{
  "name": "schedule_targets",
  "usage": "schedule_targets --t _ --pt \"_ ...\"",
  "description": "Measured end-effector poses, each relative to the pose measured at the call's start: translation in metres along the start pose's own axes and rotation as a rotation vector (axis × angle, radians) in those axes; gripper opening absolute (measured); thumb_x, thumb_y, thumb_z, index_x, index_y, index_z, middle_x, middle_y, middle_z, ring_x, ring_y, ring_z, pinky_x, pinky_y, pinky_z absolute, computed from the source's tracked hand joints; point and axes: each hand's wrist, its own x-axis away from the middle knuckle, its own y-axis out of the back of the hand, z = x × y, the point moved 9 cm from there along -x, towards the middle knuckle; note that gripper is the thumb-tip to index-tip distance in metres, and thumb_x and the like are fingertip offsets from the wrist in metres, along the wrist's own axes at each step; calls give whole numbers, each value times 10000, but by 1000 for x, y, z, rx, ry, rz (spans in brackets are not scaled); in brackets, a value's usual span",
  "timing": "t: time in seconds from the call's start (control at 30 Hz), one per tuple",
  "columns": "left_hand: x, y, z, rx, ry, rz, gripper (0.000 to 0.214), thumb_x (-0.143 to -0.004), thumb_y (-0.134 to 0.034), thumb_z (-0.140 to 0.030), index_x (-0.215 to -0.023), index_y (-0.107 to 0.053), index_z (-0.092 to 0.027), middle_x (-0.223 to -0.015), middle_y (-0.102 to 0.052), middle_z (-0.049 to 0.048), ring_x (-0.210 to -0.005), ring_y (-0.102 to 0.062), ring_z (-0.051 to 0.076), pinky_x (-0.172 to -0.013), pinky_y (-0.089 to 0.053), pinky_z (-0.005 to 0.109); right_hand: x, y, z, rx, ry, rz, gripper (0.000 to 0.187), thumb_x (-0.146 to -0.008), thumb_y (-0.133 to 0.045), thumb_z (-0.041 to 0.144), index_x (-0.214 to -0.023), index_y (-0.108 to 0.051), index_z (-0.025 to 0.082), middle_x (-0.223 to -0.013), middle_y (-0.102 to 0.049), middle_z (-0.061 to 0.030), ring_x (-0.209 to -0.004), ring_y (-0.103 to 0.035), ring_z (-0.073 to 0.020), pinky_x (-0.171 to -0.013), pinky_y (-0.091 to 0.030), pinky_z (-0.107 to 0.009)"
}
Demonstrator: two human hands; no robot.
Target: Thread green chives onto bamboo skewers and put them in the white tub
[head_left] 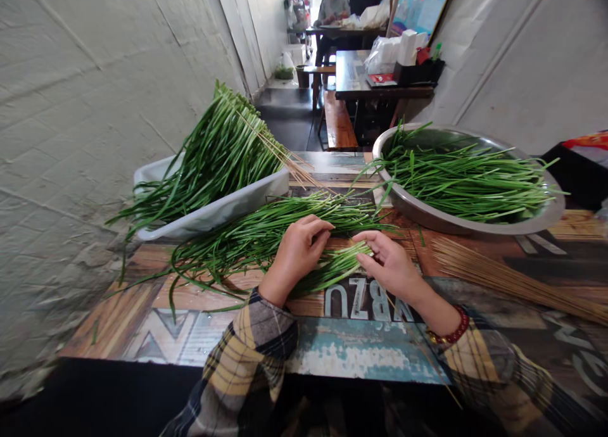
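My left hand is curled over a small bunch of green chives lying on the table, pressing it down. My right hand pinches the cut ends of the same bunch with fingers closed. A thin bamboo skewer runs under my right wrist; I cannot tell whether the hand holds it. Behind the hands lies a loose heap of chives spread across the printed wooden table.
A white tray at left holds chives threaded on skewers. A large steel basin at right is filled with loose chives. A bundle of bamboo skewers lies at right. A wall stands close at left. A seated person is far behind.
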Motion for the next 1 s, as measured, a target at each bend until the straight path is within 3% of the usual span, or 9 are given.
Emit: schedule_targets --t 0.23,0.43,0.6,0.7,0.77,0.87,1.0 --pt "5 -14 0 -249 -66 267 102 -842 -612 -199 -845 -714 -208 -875 -681 46 -851 -566 197 -774 -386 325 2 -1 12 123 48 41 210 -805 -565 215 -1009 -613 198 -692 -585 14 -608 -553 -133 -558 -435 -236" --pt "10 -23 3 -326 -66 376 44 -778 -679 -216 -808 -711 -223 -875 -645 44 -886 -535 216 -732 -322 327 3 -6 16 216 86 85 205 -809 -542 203 -1003 -606 195 -750 -613 -1 -675 -578 -149 -627 -440 -258" --pt "13 -26 5 -343 -74 406 38 -747 -684 -189 -776 -684 -212 -887 -632 39 -879 -522 213 -726 -313 327 3 -8 19 250 99 96 205 -804 -546 196 -995 -619 194 -661 -554 29 -578 -507 -127 -563 -392 -244" --pt "11 -24 2 -381 -79 378 68 -789 -625 -164 -734 -657 -190 -867 -633 49 -864 -527 208 -723 -324 327 3 -7 19 229 102 66 217 -791 -564 194 -997 -632 196 -634 -540 38 -551 -490 -120 -541 -387 -236" --pt "7 -18 -1 -374 -60 290 112 -827 -578 -162 -730 -632 -178 -856 -631 54 -851 -535 203 -719 -340 322 2 -5 16 176 87 46 260 -792 -571 202 -1044 -634 195 -661 -576 23 -578 -521 -130 -546 -411 -238" --pt "2 -9 -5 -231 -27 154 102 -854 -546 -169 -767 -599 -174 -814 -622 37 -795 -545 177 -698 -374 293 1 -5 7 111 54 37 329 -808 -568 219 -1131 -621 192 -713 -620 2 -612 -559 -143 -549 -442 -245" --pt "1 -10 -3 -4 15 88 65 -841 -556 -136 -827 -611 -171 -738 -614 0 -692 -547 138 -647 -401 252 0 -6 -3 85 -1 46 308 -831 -561 238 -1122 -636 170 -747 -649 -12 -579 -559 -133 -530 -449 -243"
